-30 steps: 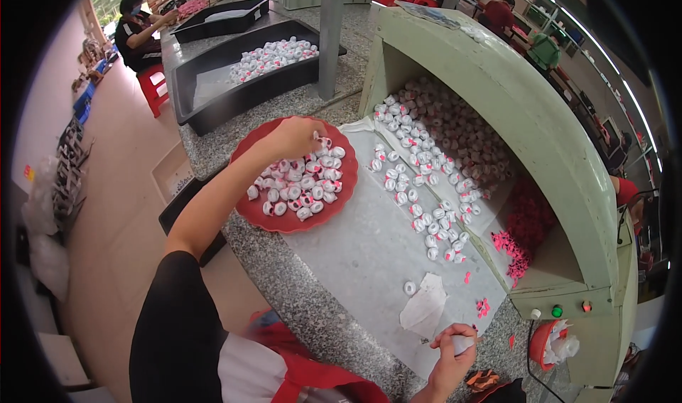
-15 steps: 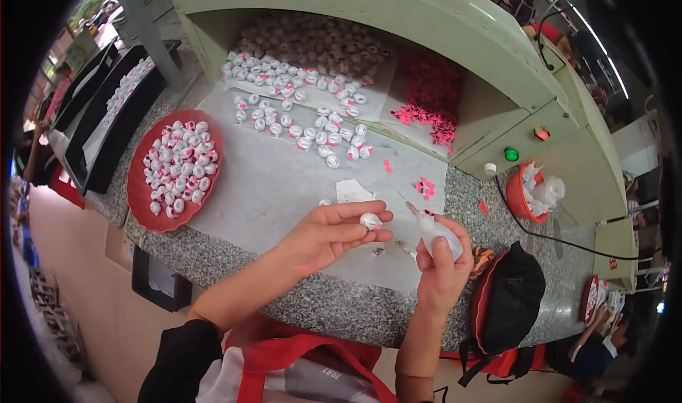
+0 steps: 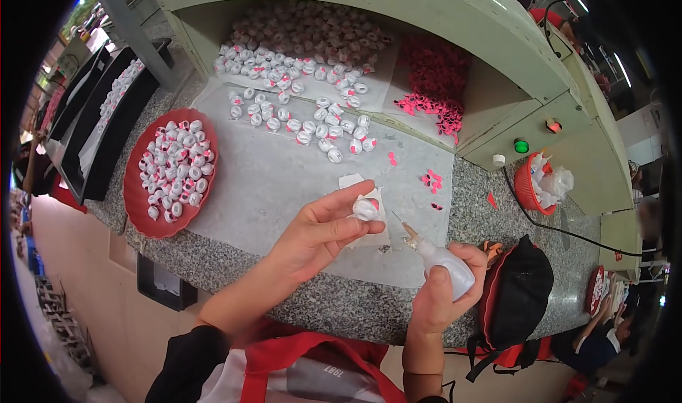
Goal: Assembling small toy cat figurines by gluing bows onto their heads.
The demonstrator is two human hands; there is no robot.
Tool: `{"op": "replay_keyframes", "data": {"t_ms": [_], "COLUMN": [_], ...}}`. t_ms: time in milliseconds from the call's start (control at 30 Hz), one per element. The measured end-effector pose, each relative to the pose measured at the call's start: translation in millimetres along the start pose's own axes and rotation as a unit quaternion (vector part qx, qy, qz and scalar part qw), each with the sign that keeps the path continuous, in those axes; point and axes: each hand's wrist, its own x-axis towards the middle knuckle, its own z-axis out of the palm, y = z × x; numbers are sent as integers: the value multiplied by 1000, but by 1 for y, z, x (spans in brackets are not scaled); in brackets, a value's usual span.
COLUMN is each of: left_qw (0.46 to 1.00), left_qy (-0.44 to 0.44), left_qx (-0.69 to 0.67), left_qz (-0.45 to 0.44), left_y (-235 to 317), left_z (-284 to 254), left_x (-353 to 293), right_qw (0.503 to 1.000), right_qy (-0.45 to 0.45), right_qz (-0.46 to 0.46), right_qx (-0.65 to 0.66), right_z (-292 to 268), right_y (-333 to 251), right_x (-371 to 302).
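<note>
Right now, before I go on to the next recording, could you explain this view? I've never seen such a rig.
There is no robot here: the left grip and right grip are a person's bare hands. The view comes from a wide fisheye camera on that person's head, looking down, so straight edges bend.

The left fingers pinch a small round white-and-pink piece. The right hand holds a translucent bottle, its thin tip pointing toward the piece, apparently without touching it.

A pale sheet covers part of the speckled counter. Similar pieces lie loose on it and fill a red dish; more sit inside the pale green cabinet.
</note>
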Motion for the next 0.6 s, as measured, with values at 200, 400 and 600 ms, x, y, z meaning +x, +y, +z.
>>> {"op": "replay_keyframes", "data": {"t_ms": [200,400,600], "left_qw": [951,926,923], "left_qy": [24,12,7], "left_qx": [273,306,314], "left_qz": [146,222,225], "left_y": [-10,-14,-13], "left_z": [4,5,5], "left_x": [-7,-7,-7], "right_qw": [991,966,974], "right_qy": [-78,-127,-126], "right_qz": [-41,-163,-109], "right_qx": [-102,-154,-150], "right_z": [-6,-7,-8], "right_y": [-6,0,1], "right_x": [-13,-6,-12]}}
